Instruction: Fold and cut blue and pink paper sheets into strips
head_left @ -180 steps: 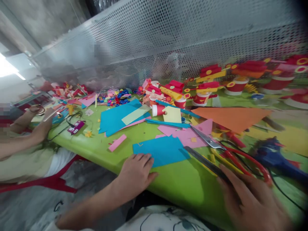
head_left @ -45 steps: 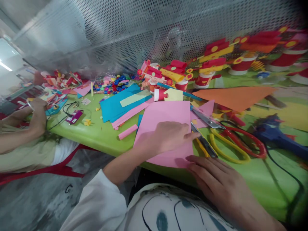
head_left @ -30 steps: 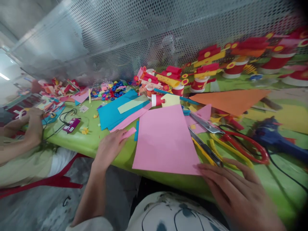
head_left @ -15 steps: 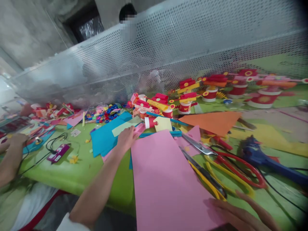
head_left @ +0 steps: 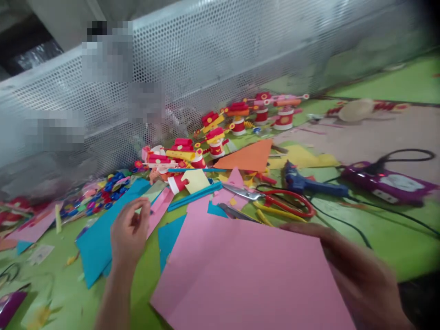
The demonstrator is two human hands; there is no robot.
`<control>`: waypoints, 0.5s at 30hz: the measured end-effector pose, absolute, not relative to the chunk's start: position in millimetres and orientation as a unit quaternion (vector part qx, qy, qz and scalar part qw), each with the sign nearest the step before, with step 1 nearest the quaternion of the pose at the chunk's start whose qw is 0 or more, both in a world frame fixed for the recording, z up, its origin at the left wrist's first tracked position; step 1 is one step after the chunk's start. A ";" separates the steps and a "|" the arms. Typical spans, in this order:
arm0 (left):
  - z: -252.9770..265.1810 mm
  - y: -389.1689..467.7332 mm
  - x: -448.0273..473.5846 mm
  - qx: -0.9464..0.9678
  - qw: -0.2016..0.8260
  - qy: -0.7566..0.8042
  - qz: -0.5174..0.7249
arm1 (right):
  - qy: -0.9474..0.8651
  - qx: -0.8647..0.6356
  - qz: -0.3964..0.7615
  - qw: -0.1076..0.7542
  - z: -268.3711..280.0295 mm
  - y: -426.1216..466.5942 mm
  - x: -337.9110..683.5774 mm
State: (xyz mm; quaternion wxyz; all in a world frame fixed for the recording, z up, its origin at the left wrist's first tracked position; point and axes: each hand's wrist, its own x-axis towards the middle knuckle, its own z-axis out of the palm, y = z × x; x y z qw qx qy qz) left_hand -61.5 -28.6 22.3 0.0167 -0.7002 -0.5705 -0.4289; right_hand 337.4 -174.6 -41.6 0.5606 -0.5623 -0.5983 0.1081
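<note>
A large pink sheet of paper (head_left: pixel 247 275) is tilted up off the table in front of me. My right hand (head_left: pixel 360 270) grips its right edge, fingers behind the sheet. My left hand (head_left: pixel 129 231) is raised with curled fingers beside a pink paper strip (head_left: pixel 161 206); whether anything is between the fingertips is too blurred to tell. Under and beside that hand lies blue paper (head_left: pixel 99 233). Just beyond the sheet are red-handled scissors (head_left: pixel 292 201), a second pair with yellow handles (head_left: pixel 263 216), a red and white paper cup (head_left: pixel 177 183) and blue strips (head_left: pixel 195 196).
A blue glue gun (head_left: pixel 309 183) and a purple power strip (head_left: pixel 388 183) with cords lie on the right. Several red and yellow cup models (head_left: pixel 239 121) stand along the perforated metal screen (head_left: pixel 213 59). Colourful small parts (head_left: pixel 106 192) are heaped at the left; orange paper (head_left: pixel 247 158) lies mid-table.
My right hand has lifted and turned the pink sheet, which lay flatter before. My left hand has drawn back from the pink strip and cup. The view has swung right.
</note>
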 end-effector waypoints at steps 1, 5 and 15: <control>24.1 -31.2 -62.0 -0.694 0.009 -0.574 -0.434 | -0.570 -0.567 0.148 0.576 -43.4 -173.5 339.8; 19.1 -30.5 -67.1 -0.706 0.002 -0.583 -0.401 | -0.581 -0.519 0.130 0.613 -29.5 -160.5 353.4; 2.6 -20.8 -67.1 -0.738 0.050 -0.543 -0.398 | -0.671 -0.455 -0.317 0.493 108.5 -96.2 337.7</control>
